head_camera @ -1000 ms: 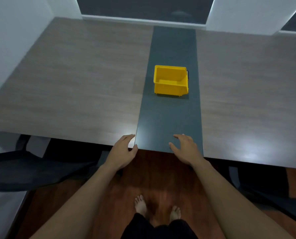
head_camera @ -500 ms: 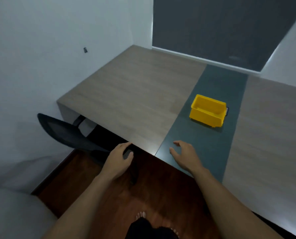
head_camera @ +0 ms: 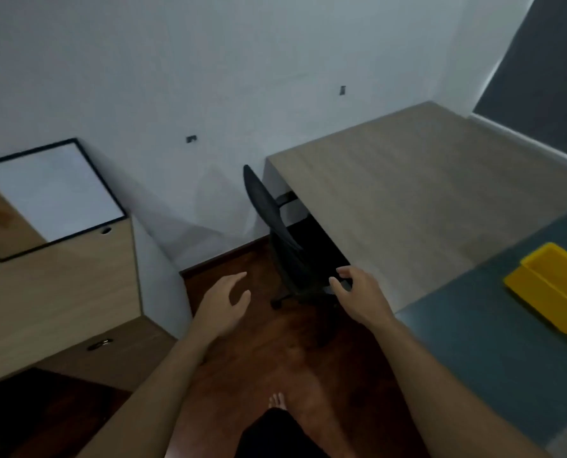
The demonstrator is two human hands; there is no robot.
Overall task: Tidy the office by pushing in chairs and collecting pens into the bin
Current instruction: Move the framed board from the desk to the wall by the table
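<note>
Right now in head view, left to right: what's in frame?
framed whiteboard → wooden cabinet → left hand → black office chair → right hand → desk → yellow bin

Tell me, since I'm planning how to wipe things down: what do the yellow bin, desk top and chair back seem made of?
Yellow bin: apparently moulded plastic, uniform colour, slight sheen. Desk top: looks like matte wood-grain laminate, with a dark smooth strip under the bin. Chair back: thin, black, possibly mesh; too dim to tell.
</note>
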